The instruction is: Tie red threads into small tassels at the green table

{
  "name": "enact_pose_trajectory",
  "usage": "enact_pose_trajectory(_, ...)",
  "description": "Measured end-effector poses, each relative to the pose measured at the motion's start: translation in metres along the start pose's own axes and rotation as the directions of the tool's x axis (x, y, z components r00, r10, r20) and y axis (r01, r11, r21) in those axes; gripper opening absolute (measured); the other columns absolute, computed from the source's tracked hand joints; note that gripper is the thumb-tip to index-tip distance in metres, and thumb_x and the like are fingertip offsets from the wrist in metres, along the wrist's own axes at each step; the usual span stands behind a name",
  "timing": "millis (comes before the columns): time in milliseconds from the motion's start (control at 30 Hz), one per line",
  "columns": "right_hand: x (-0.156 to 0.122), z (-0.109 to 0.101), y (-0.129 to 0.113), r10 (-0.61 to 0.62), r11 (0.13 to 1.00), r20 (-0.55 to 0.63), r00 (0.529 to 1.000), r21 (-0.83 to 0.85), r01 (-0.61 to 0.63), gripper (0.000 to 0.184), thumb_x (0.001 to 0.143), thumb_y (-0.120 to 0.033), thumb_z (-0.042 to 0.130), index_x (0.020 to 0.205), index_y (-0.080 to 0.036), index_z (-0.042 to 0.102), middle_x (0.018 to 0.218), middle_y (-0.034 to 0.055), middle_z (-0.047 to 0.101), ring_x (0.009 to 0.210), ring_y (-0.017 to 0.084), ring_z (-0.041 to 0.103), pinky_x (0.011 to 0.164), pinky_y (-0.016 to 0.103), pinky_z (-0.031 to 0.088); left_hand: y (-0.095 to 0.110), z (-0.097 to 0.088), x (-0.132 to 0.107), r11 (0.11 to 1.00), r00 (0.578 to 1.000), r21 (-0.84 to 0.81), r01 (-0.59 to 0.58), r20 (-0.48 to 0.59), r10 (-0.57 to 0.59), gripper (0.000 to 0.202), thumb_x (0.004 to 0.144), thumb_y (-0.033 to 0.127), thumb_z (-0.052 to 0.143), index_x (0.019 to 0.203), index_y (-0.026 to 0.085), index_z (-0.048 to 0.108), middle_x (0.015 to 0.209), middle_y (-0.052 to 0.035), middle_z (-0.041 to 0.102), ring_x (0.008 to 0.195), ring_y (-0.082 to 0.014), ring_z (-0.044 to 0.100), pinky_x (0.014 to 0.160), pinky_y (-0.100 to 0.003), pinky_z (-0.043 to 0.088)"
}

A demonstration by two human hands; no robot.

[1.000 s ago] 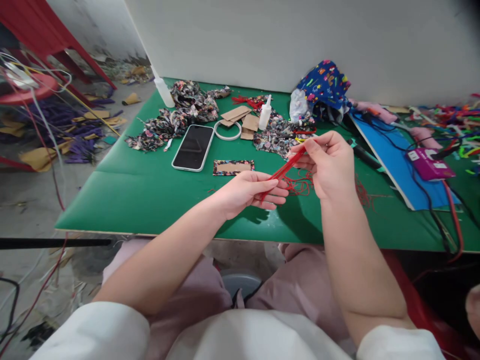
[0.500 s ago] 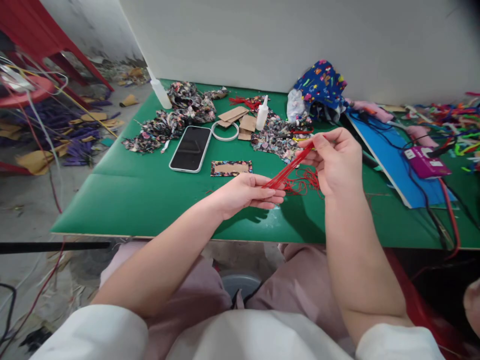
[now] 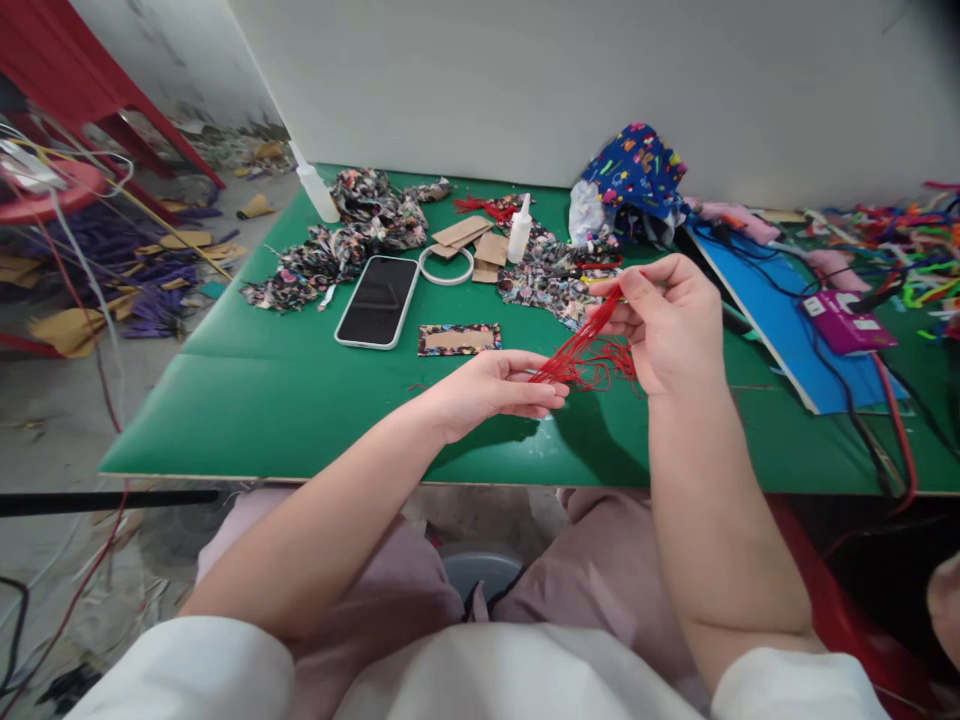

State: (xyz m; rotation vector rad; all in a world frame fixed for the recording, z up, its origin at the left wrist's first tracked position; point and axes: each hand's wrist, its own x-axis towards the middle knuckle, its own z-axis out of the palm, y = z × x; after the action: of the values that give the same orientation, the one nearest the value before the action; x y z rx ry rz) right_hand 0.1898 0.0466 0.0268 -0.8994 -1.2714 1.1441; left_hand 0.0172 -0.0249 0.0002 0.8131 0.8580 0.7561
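1. The bundle of red strands (image 3: 586,332) is thin and stringy, drawn together at its upper end and fanning lower down; it slants between my hands above the green table (image 3: 247,410).
2. Beyond lie a phone (image 3: 377,302), a patterned card (image 3: 459,339) and a white ring (image 3: 447,279); my raised fingers partly cover the dark floral fabric (image 3: 536,285).
3. My right hand (image 3: 675,322), held higher, pinches the upper end between thumb and fingers.
4. My left hand (image 3: 504,385) reaches across, strands between thumb and forefinger; I can't tell whether it grips them.
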Motion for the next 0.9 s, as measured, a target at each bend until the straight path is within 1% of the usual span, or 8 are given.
enact_pose_trajectory(133,-0.005,0.005,-0.005,0.007,1.000,0.024,1.000,-0.001,-0.007,0.024,0.074,-0.032,0.068,0.075,-0.022,0.046,0.068,-0.0038,0.070,0.059,0.014,0.068,0.050,0.023,0.055,-0.004,0.001,0.004,0.995,1.000,0.093,-0.031,0.000,0.031,0.043,0.066,0.023,0.074,0.105,0.015,0.061,0.103,-0.0110,0.069,0.091,-0.0192,0.066,0.082,-0.033,0.050)
enact_pose_trajectory(233,-0.011,0.009,-0.010,0.009,1.000,0.053,0.999,0.014,-0.010,0.023,0.075,-0.032,0.067,0.076,-0.021,0.046,0.070,-0.0029,0.071,0.055,0.013,0.067,0.046,0.022,0.053,-0.009,0.001,0.008,0.962,0.983,0.210,-0.174,-0.024,0.183,0.047,0.066,0.023,0.073,0.109,0.016,0.059,0.113,-0.0102,0.065,0.106,-0.0216,0.059,0.096,-0.040,0.043)
enact_pose_trajectory(333,-0.017,0.014,-0.014,0.016,0.999,0.109,0.994,0.035,-0.020,0.021,0.076,-0.033,0.065,0.076,-0.021,0.047,0.072,-0.0022,0.072,0.054,0.013,0.067,0.046,0.023,0.053,-0.012,0.002,0.009,0.866,0.904,0.307,-0.394,-0.043,0.426,0.048,0.069,0.024,0.071,0.114,0.021,0.057,0.125,-0.0056,0.058,0.122,-0.0216,0.048,0.106,-0.040,0.032)
enact_pose_trajectory(433,-0.021,0.018,-0.015,0.022,0.998,0.156,0.988,0.049,-0.030,0.020,0.075,-0.032,0.066,0.075,-0.023,0.048,0.071,-0.0034,0.071,0.054,0.014,0.067,0.048,0.025,0.054,-0.010,0.007,0.007,0.815,0.834,0.231,-0.531,-0.028,0.551,0.047,0.074,0.024,0.067,0.119,0.022,0.053,0.127,-0.0057,0.056,0.122,-0.0218,0.048,0.102,-0.036,0.039)
enact_pose_trajectory(533,-0.021,0.020,-0.012,0.012,0.997,0.186,0.983,0.066,-0.025,0.018,0.076,-0.029,0.066,0.075,-0.024,0.049,0.067,-0.0054,0.069,0.053,0.013,0.066,0.051,0.026,0.055,-0.006,0.013,0.001,0.848,0.854,0.166,-0.503,-0.058,0.518,0.053,0.078,0.025,0.063,0.127,0.023,0.044,0.103,-0.0056,0.068,0.103,-0.0209,0.062,0.085,-0.033,0.050)
enact_pose_trajectory(633,-0.019,0.018,-0.009,0.022,0.997,0.193,0.981,0.065,-0.035,0.017,0.077,-0.027,0.065,0.074,-0.025,0.049,0.066,-0.0061,0.068,0.054,0.014,0.066,0.055,0.028,0.056,-0.003,0.017,-0.004,0.876,0.877,0.152,-0.458,-0.086,0.473,0.057,0.078,0.026,0.063,0.130,0.023,0.041,0.081,-0.0024,0.070,0.086,-0.0201,0.068,0.075,-0.031,0.054)
enact_pose_trajectory(767,-0.015,0.014,-0.007,0.031,0.998,0.170,0.985,0.054,-0.040,0.016,0.077,-0.027,0.065,0.075,-0.025,0.049,0.067,-0.0053,0.069,0.061,0.015,0.069,0.060,0.030,0.057,-0.001,0.017,-0.007,0.886,0.887,0.122,-0.447,-0.068,0.457,0.057,0.077,0.024,0.064,0.129,0.023,0.041,0.081,-0.0022,0.071,0.079,-0.0194,0.069,0.067,-0.028,0.056)
enact_pose_trajectory(900,-0.013,0.011,-0.006,0.022,0.998,0.152,0.988,0.057,-0.031,0.019,0.076,-0.029,0.066,0.075,-0.023,0.048,0.067,-0.0053,0.069,0.056,0.014,0.067,0.056,0.028,0.057,0.000,0.018,-0.008,0.895,0.892,0.091,-0.436,-0.086,0.444,0.054,0.078,0.024,0.063,0.127,0.023,0.042,0.081,-0.0019,0.071,0.077,-0.0198,0.070,0.065,-0.028,0.057)
